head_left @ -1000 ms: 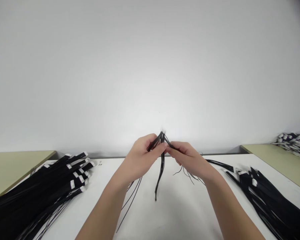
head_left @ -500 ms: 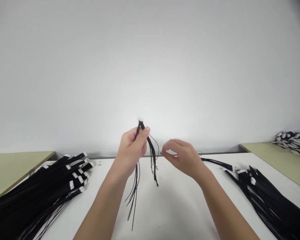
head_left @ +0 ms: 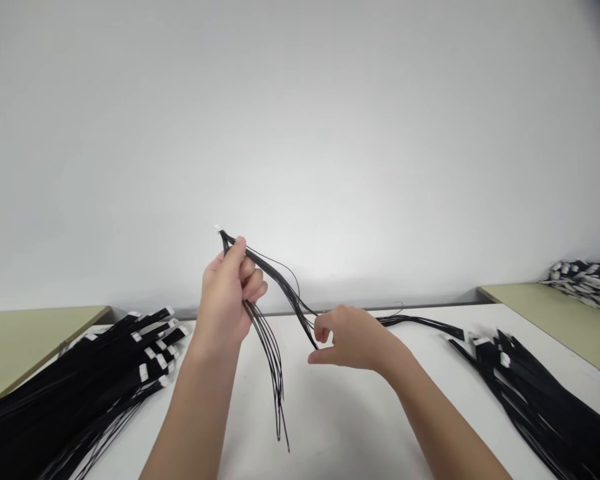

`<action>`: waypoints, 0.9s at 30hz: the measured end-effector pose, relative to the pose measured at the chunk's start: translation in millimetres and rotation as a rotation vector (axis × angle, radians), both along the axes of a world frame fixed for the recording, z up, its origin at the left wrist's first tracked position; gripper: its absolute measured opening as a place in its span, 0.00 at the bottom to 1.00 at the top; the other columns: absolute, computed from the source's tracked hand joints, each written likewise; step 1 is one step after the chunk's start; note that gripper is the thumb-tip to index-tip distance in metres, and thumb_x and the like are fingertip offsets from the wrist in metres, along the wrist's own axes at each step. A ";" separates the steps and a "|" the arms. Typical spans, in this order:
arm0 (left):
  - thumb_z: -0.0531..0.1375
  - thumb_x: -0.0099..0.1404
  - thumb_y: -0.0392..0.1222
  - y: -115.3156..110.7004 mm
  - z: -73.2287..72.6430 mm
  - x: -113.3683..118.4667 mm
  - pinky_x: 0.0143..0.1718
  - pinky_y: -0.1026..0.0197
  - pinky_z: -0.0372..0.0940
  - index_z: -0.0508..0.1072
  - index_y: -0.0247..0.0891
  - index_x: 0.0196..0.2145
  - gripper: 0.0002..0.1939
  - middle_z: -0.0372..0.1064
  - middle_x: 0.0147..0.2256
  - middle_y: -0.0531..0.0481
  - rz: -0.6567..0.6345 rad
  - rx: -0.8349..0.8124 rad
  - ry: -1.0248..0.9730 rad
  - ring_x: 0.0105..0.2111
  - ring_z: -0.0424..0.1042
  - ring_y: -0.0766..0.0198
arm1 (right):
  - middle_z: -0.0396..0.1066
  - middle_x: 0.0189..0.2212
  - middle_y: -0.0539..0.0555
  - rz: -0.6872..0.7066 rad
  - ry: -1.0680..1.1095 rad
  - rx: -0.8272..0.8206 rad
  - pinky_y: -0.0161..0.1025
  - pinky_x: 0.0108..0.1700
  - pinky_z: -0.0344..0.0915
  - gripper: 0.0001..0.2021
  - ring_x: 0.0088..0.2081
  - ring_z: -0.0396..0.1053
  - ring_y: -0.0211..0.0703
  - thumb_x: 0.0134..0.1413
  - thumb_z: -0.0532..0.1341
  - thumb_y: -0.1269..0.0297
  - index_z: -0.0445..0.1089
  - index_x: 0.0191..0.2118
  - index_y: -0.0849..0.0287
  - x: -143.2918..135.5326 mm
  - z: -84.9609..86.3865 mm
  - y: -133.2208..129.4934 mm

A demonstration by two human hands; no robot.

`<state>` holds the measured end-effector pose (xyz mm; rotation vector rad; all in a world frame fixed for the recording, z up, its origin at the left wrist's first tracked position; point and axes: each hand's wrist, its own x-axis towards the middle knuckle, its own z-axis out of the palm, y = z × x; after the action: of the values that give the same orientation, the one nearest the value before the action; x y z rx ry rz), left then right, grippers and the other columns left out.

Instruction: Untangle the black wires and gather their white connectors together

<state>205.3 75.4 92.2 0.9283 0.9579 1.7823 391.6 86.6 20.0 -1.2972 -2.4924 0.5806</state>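
Observation:
My left hand (head_left: pixel 230 287) is closed around a black wire harness (head_left: pixel 275 275) just below its small white connector (head_left: pixel 218 229). The harness splits into two branches at the connector. One branch of loose wires (head_left: pixel 270 347) hangs down below my left fist, its ends free above the table. The other slants down to the right and reaches my right hand (head_left: pixel 347 337). My right fingers are curled about the ends of that branch, with the thumb held a little apart; the exact grip is partly hidden. One thin wire bows out above this branch.
A thick pile of black harnesses with white connectors (head_left: pixel 150 353) lies at the left. More harnesses (head_left: pixel 525 387) lie at the right, with a single black cable (head_left: pixel 425 321) behind. Another bundle (head_left: pixel 585 280) rests on the green side table (head_left: pixel 530 300). A pale wall (head_left: pixel 300 133) stands behind.
My left hand has moved left with the harness, tilting the connector leftward. My right hand has moved slightly down and left to the right-hand branch, which now stretches diagonally instead of hanging.

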 end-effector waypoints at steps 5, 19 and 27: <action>0.60 0.62 0.44 0.7 2.7 -7.4 0.14 0.70 0.43 0.47 0.39 0.22 0.23 0.38 0.18 0.61 0.030 0.009 -0.061 0.14 0.42 0.77 | 0.70 0.24 0.51 -0.029 0.006 0.025 0.35 0.24 0.52 0.04 0.24 0.64 0.39 0.47 0.59 0.70 0.66 0.25 0.57 -1.9 -3.3 -1.6; 0.56 0.63 0.54 5.4 -4.6 -35.3 0.26 0.66 0.62 0.68 0.35 0.22 0.20 0.62 0.23 0.51 0.161 0.048 0.571 0.23 0.64 0.68 | 0.65 0.22 0.49 -0.386 0.777 0.128 0.34 0.23 0.64 0.09 0.24 0.65 0.37 0.52 0.64 0.56 0.71 0.33 0.56 69.7 46.7 -17.3; 0.51 0.68 0.51 5.4 -20.0 -8.5 0.34 0.65 0.63 0.73 0.38 0.40 0.17 0.69 0.38 0.47 0.340 0.312 0.800 0.36 0.67 0.63 | 0.68 0.23 0.48 -0.247 1.558 0.149 0.43 0.30 0.75 0.06 0.28 0.72 0.42 0.50 0.66 0.62 0.70 0.30 0.55 72.7 46.8 -14.3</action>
<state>196.8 80.9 72.2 1.8483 1.4098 1.8901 464.3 72.3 66.7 -0.5700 -1.0339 0.8335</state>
